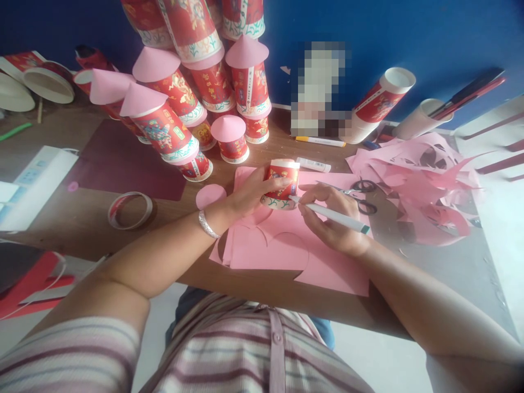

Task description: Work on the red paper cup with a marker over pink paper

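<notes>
My left hand [252,192] is wrapped round a red and white paper cup [282,185] with printed figures and green curls drawn along its white lower band. In my right hand [331,221] a white marker [335,216] with a green end is gripped like a pen, its tip at the cup's lower right edge. Both hands are above a stack of pink paper sheets [282,251] bearing cut and drawn curves. Close to the left wrist lies a pink paper disc [210,196]. Black-handled scissors [362,196] rest just beyond the right hand, partly hidden by it.
Decorated cups with pink cone tops [166,128] are stacked at the back left. A tape roll [130,210] lies at left, a glue stick [313,164] and a yellow marker [320,141] behind the cup. Pink paper scraps [426,180] and a pen holder [423,117] are at right.
</notes>
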`<control>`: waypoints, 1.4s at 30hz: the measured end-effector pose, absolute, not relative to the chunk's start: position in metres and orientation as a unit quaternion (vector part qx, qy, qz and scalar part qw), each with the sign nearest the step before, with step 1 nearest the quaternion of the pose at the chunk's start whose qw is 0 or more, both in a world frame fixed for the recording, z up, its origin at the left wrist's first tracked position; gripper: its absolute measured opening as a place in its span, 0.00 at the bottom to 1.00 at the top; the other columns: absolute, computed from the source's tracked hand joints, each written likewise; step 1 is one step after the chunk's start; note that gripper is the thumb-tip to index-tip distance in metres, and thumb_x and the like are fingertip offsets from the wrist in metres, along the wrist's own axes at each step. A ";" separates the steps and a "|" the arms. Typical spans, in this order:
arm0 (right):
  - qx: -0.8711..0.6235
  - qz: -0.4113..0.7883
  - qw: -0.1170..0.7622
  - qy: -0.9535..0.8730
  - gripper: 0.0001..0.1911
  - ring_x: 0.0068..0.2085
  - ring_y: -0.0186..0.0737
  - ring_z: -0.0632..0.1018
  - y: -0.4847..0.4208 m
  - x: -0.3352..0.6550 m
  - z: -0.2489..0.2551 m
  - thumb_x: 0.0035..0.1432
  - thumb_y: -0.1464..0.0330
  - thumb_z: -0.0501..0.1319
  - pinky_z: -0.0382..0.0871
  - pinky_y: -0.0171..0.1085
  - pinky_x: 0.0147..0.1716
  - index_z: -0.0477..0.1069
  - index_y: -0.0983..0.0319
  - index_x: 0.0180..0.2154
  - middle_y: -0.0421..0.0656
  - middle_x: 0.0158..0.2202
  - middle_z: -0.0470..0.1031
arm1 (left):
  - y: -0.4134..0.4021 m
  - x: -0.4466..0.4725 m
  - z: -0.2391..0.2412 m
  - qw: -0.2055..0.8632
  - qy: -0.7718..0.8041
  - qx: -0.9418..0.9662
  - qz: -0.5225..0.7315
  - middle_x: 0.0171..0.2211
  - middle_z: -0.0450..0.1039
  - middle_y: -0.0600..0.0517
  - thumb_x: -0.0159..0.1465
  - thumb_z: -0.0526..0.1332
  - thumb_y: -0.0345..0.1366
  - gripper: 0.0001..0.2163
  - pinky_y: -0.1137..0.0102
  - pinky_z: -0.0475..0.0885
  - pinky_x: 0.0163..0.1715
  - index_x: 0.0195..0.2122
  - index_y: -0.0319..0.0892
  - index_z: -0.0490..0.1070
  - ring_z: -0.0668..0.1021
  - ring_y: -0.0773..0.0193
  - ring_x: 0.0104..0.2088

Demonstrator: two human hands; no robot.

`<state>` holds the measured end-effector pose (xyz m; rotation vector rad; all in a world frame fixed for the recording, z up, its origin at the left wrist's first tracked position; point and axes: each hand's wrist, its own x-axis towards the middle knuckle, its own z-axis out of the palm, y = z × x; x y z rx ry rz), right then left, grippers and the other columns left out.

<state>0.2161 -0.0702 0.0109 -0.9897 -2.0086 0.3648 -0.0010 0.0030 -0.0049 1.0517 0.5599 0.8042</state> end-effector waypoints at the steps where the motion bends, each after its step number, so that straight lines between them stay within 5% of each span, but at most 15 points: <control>1: -0.394 0.144 0.422 -0.803 0.05 0.43 0.46 0.92 -0.070 0.216 0.011 0.75 0.71 0.66 0.86 0.41 0.39 0.78 0.54 0.44 0.41 0.39 0.88 | 0.003 -0.001 -0.005 0.753 0.256 0.483 0.367 0.34 0.79 0.52 0.62 0.81 0.47 0.19 0.69 0.78 0.35 0.39 0.42 0.75 0.82 0.63 0.35; 16: -0.395 0.160 0.413 -0.805 0.05 0.33 0.41 0.85 -0.070 0.217 0.017 0.74 0.70 0.66 0.81 0.40 0.34 0.76 0.55 0.42 0.41 0.36 0.86 | 0.001 -0.001 -0.004 0.761 0.268 0.470 0.358 0.35 0.78 0.52 0.62 0.80 0.48 0.20 0.64 0.85 0.39 0.41 0.43 0.74 0.84 0.60 0.36; 42: -0.379 0.151 0.418 -0.811 0.06 0.35 0.41 0.87 -0.069 0.216 0.017 0.73 0.73 0.66 0.82 0.40 0.36 0.77 0.55 0.43 0.41 0.38 0.88 | 0.002 -0.001 -0.003 0.756 0.270 0.473 0.363 0.34 0.79 0.51 0.62 0.80 0.48 0.19 0.66 0.83 0.38 0.41 0.43 0.75 0.84 0.60 0.36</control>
